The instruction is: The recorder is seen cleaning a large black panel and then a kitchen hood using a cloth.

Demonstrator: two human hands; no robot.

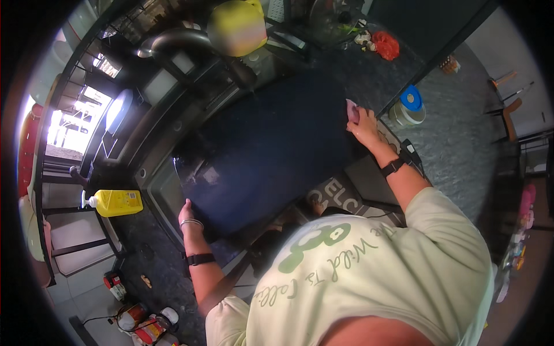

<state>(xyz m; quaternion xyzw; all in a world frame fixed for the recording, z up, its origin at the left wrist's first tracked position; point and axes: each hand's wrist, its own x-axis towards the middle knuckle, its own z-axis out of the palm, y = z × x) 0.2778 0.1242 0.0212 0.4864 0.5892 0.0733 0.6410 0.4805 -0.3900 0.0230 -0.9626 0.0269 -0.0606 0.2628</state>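
Note:
A large, dark blue-black flat panel [268, 142] lies in front of me, partly over a sink [160, 186], and its left part looks wet and shiny. My left hand [186, 213] grips the panel's left edge near its front corner; most of the fingers are hidden. At the opposite end, my right hand [365, 128] holds a folded pink cloth or sponge [352, 111] against or just beside the panel's right edge. Whether the cloth touches the panel cannot be told.
Behind the panel rises a curved faucet [181, 39], beside a yellow jug [238, 28]. A yellow pump bottle [119, 203] stands left of the sink. On the right are a blue-lidded tub [407, 108] and a red plastic bag [384, 46]. A printed mat [337, 197] lies on the floor.

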